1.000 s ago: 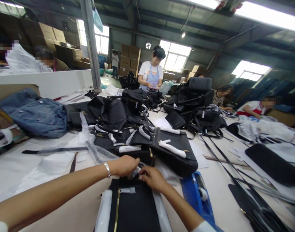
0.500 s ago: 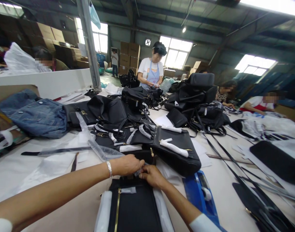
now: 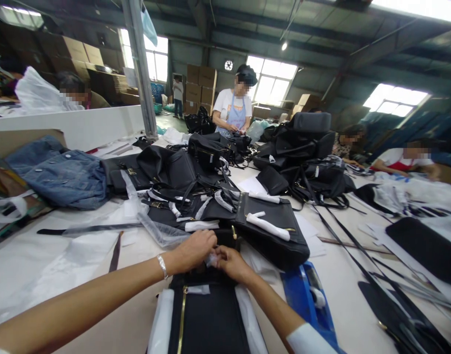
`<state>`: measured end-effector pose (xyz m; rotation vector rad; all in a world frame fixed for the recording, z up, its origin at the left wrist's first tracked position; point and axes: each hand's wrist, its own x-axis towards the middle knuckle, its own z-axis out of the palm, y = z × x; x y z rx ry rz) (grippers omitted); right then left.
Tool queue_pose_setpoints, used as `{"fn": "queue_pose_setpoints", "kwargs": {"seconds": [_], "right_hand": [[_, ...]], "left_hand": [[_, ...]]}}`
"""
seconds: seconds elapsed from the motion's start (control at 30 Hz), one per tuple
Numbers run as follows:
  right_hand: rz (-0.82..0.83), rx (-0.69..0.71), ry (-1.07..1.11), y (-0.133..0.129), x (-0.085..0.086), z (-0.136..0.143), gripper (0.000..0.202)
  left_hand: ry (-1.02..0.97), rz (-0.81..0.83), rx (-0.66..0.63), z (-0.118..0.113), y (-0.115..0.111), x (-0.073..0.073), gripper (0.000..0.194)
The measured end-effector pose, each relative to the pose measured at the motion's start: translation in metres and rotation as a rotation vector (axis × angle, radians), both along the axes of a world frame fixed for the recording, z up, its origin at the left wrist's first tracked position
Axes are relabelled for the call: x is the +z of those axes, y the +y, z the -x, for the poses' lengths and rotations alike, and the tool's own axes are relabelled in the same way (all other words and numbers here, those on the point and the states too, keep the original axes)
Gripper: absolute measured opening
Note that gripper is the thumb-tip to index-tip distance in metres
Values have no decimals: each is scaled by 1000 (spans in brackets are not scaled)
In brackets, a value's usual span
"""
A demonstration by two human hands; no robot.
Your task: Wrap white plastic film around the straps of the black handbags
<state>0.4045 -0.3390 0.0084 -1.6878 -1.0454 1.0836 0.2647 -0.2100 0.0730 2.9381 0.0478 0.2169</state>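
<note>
A black bag (image 3: 212, 319) with a gold zipper lies in front of me, white wrapping along both sides and a small clear-wrapped zipper pull (image 3: 198, 290) at its top left. Over its top end, my right hand (image 3: 231, 264) pinches a crumpled bit of clear plastic wrap (image 3: 211, 260). My left hand (image 3: 196, 250), a bracelet on its wrist, is beside it with bent fingers pressed together just above the plastic; what they hold is hidden. Right behind the hands sits another black bag (image 3: 271, 223) with white-wrapped handles.
Black bags (image 3: 166, 167) pile up across the table. A blue tape dispenser (image 3: 306, 295) stands right of my right forearm. At left lies a denim jacket (image 3: 63, 172); black straps (image 3: 343, 231) stretch along the right. A co-worker in an apron (image 3: 234, 110) stands across the table; others sit farther off.
My left hand has risen slightly and shifted left, a little away from my right hand. More of the clear plastic shows between them. My right hand stays nearly in place.
</note>
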Motion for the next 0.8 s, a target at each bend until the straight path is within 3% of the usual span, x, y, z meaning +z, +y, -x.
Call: {"fn": "queue_pose_setpoints", "kwargs": {"seconds": [0.1,0.17,0.23,0.33,0.43,0.53,0.67,0.8], "right_hand": [[18,-29,-42,2,-1,-1,12],[23,-43,-84,3,0,0,10],[20,-48,-139,5,1,3,8],[2,-39,-231,5,9,7,10],[-49,-49,-353,-2,23,7,26],[-111,-48,-502,-11,39,10,19],[-77,71,-555,-13,51,23,10],[-116,13,-578,0,52,35,45]], "left_hand": [[-158,233,282,21,-2,-1,16],[-91,576,477,29,-2,-9,28],[64,863,576,30,-3,-22,39],[106,1018,597,20,-4,-39,37],[3,1070,594,15,1,-42,29],[-123,1092,559,17,13,-33,29],[-217,1190,527,14,26,-17,30],[-272,1321,496,2,32,-3,32]]}}
